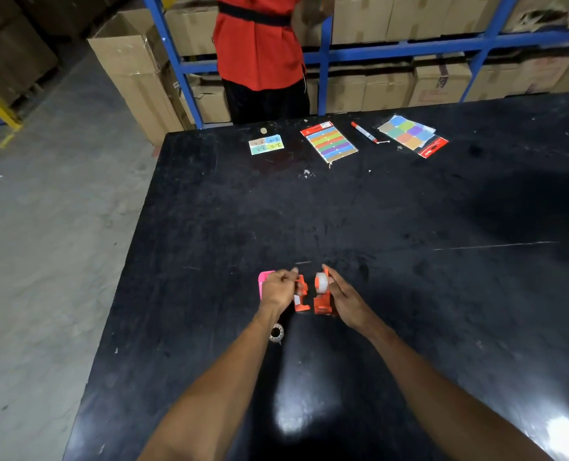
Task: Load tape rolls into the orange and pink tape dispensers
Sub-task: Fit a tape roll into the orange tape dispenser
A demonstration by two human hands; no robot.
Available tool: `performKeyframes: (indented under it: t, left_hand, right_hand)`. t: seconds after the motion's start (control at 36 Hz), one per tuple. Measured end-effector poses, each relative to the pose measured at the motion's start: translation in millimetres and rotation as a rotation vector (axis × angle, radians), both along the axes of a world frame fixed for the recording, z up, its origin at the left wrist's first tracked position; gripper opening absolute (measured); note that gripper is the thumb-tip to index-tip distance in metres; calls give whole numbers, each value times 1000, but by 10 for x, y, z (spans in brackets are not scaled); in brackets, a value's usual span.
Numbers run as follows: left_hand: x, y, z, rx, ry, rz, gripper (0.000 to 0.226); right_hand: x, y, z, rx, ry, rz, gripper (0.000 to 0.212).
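Observation:
The orange tape dispenser is split into two halves above the black table (409, 227). My left hand (278, 289) grips one orange half (302, 296). My right hand (344, 294) holds the other orange half (322, 302), and a clear tape roll (321, 282) sits in its top. The pink dispenser (263, 284) lies on the table just left of my left hand, mostly hidden by it. A second clear tape roll (276, 333) rests on the table beside my left forearm.
Along the far edge lie a small label card (265, 144), two packs of coloured stickers (329, 142) (412, 134) and a red marker (364, 131). A person in a red top (259, 44) stands behind the table, before blue shelves (376, 53) of cartons.

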State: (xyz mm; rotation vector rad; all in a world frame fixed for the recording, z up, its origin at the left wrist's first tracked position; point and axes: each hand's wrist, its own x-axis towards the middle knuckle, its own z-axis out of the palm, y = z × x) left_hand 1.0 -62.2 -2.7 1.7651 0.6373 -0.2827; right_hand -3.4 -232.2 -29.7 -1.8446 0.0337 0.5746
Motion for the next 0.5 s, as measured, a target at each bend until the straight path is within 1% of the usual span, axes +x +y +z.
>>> performKeyframes:
  t: [0.03,0.08,0.17,0.28,0.39,0.5]
  left_hand:
    - [14,4,-42,88,7,-11,24]
    - [28,-21,-106,253,28,-76,19]
    - [30,-119,-148,399,64,-181,12]
    - [64,-248,-273,579,110,-310,30]
    - [143,-330,-377,655,150,-392,34]
    - [225,-365,-454,683,174,-404,37]
  right_hand:
    - [19,-20,-6,-2,4,2,46]
    - [63,-56,-23,-32,-24,13,47]
    - [146,-104,-60,-56,-34,21,48]
    - [243,-129,-101,-58,-19,9,47]
    - [320,-135,-161,-28,-2,-7,46]
    - [354,-145,-235,-26,17,6,44]
